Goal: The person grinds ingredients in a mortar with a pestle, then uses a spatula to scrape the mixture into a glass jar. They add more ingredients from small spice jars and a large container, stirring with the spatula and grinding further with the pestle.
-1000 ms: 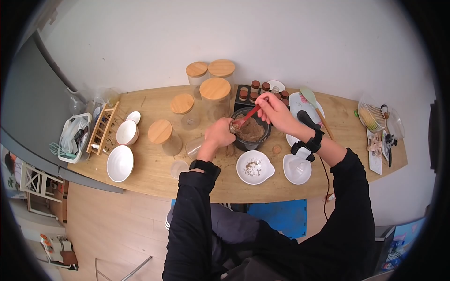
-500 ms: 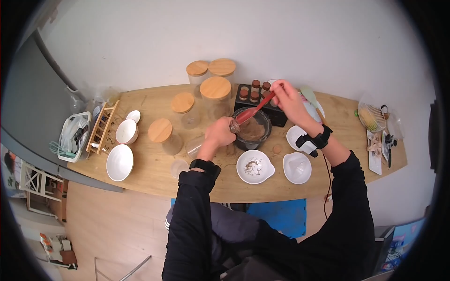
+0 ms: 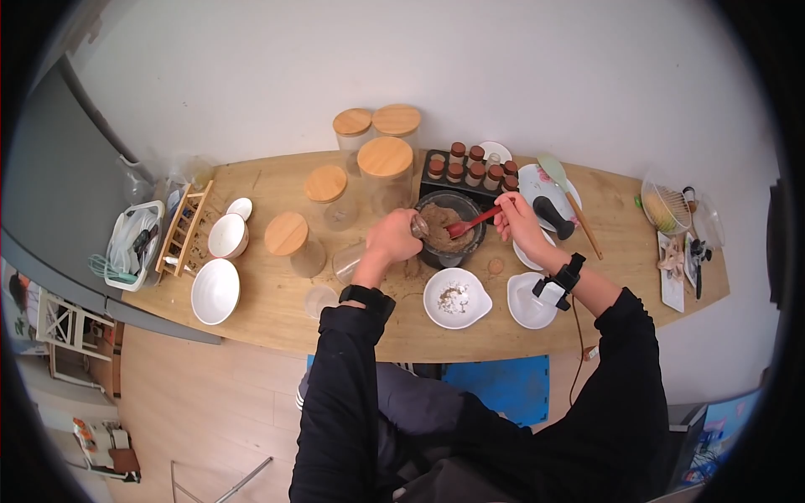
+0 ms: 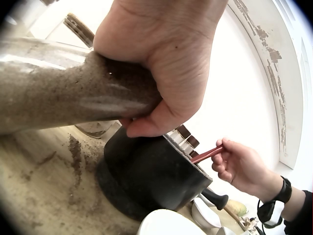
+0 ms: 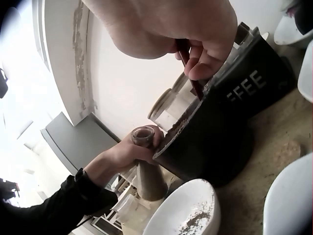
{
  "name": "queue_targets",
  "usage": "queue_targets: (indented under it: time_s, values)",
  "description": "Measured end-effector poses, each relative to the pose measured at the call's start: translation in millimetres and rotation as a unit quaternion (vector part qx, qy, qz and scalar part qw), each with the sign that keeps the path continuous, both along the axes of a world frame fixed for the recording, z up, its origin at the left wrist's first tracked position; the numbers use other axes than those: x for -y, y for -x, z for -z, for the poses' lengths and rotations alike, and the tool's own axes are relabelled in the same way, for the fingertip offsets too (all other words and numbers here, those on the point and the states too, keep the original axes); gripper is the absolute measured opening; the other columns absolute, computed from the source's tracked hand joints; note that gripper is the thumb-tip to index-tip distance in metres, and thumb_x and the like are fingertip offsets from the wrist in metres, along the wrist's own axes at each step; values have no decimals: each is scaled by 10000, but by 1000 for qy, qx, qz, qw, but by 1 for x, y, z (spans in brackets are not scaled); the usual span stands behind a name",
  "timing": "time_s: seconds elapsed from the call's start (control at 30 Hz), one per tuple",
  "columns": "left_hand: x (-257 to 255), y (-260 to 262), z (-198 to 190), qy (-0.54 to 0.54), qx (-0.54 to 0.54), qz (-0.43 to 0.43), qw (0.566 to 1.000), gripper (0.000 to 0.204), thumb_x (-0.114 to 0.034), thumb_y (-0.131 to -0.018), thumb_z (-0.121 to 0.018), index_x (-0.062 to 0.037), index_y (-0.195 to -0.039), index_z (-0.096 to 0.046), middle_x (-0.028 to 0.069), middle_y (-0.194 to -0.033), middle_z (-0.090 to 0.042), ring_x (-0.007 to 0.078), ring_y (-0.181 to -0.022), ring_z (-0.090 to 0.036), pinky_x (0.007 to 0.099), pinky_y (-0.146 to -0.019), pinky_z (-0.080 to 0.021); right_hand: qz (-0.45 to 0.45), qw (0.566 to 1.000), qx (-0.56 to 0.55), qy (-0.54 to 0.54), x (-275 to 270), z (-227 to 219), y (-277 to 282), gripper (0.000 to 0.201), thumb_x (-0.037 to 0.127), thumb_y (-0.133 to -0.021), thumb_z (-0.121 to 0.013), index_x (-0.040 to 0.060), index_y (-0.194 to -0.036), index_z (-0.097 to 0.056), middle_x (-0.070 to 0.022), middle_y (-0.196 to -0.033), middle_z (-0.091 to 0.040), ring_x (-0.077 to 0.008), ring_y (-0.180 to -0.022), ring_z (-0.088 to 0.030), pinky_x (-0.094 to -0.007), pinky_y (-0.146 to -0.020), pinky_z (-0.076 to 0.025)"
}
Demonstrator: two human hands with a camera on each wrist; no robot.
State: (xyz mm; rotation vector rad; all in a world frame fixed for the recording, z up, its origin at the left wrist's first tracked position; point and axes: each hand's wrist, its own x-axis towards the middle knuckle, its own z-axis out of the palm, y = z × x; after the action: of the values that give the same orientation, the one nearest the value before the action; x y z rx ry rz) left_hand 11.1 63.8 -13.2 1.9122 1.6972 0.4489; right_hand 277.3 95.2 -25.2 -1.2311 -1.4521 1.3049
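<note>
My left hand (image 3: pixel 394 238) grips a small glass bottle near its neck, its mouth tilted at the left rim of a black mortar (image 3: pixel 444 262). In the left wrist view brown powder fills much of the bottle (image 4: pixel 58 88). My right hand (image 3: pixel 521 225) pinches the handle of a red spoon (image 3: pixel 474 222), whose head rests in the brown powder (image 3: pixel 436 220) inside the mortar. The right wrist view has the spoon's handle (image 5: pixel 196 89) reaching below the mortar's rim, its head hidden.
A spouted white bowl (image 3: pixel 478 320) with powder residue stands in front of the mortar. Wooden-lidded jars (image 3: pixel 325 186) are at the left, a black rack (image 3: pixel 480 191) of small bottles behind. A black pestle (image 3: pixel 553 216) and a green spatula (image 3: pixel 555 174) lie at the right.
The red spoon has moved from the bottle's mouth down into the mortar's powder, my right hand first rising, then lowering rightward. My left hand has stayed nearly still.
</note>
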Motion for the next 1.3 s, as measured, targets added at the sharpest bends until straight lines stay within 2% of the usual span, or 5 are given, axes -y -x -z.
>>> queue_targets:
  time_s: [0.3,0.6,0.93,1.03,1.3]
  values:
    - [0,0,2,-11,3,-8,1000,342,-96,-654,-601,-126,-993,-628,104,-1053,-618,305,-1021,-582,390,-843,-474,47,982,-164,79,4,-1,-12,219,282,-990,-414,88,-1078,-463,-44,-805,-535,-110,-674,-523,-241,-566,-433]
    - [0,0,5,-20,8,-5,1000,325,-95,-646,-612,-107,-971,-624,116,-1027,-621,315,-998,-584,389,-828,-472,9,982,-179,64,13,-34,-1,214,283,-994,-409,89,-1063,-468,-35,-802,-542,-105,-677,-520,-242,-570,-425]
    - [0,-1,1,-2,18,-11,1000,381,-99,-649,-623,-91,-1029,-630,148,-990,-644,345,-965,-595,395,-809,-475,-148,974,56,-162,24,-68,50,168,215,-1011,-393,68,-1031,-472,-9,-796,-506,-61,-672,-475,-197,-583,-406]
    - [2,0,0,-16,19,-13,1000,385,-98,-650,-620,-98,-1034,-632,147,-973,-648,344,-954,-601,390,-803,-476,-92,961,81,-248,12,-69,55,163,203,-1010,-392,67,-1021,-480,-7,-782,-511,-58,-664,-470,-202,-589,-399]
    - [3,0,1,-21,10,-17,1000,322,-100,-666,-604,-111,-987,-634,125,-969,-655,319,-954,-613,401,-792,-483,-113,967,84,-214,14,-72,55,190,213,-993,-418,37,-992,-490,-17,-734,-525,-88,-681,-492,-245,-614,-408]
